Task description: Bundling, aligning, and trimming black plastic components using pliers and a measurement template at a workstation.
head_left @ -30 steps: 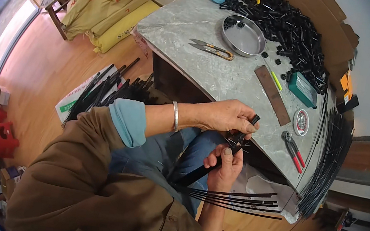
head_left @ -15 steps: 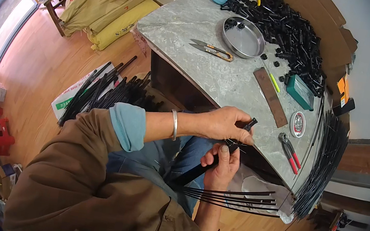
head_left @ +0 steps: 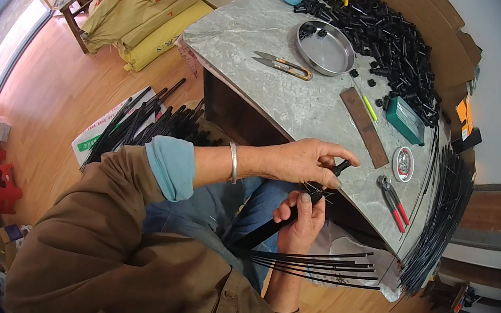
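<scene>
My right hand [head_left: 303, 221] is closed around a black shaft [head_left: 266, 233] that rises slantwise from my lap. Thin wire ends stick out around a black hub [head_left: 316, 193] just above its thumb; the piece looks like an umbrella frame. Over the hub is my left hand [head_left: 309, 163], index finger stretched out and thumb apart from it. A black tubular end [head_left: 341, 167] shows between that finger and thumb. The left hand's other fingers are mostly hidden. Several thin black rods [head_left: 324, 268] fan out to the right below my right wrist.
On the grey table [head_left: 243, 29] are snips [head_left: 283, 65], a metal bowl [head_left: 325, 51], a brown bar [head_left: 363, 128], red-handled pincers [head_left: 392, 203] and a heap of black fittings [head_left: 385, 37]. Long black rods [head_left: 439, 217] line its right edge; more rods [head_left: 138, 127] lie left of my knees.
My left index finger has straightened and lifted away from the thumb. The right hand keeps its grip on the shaft. The view has shifted slightly.
</scene>
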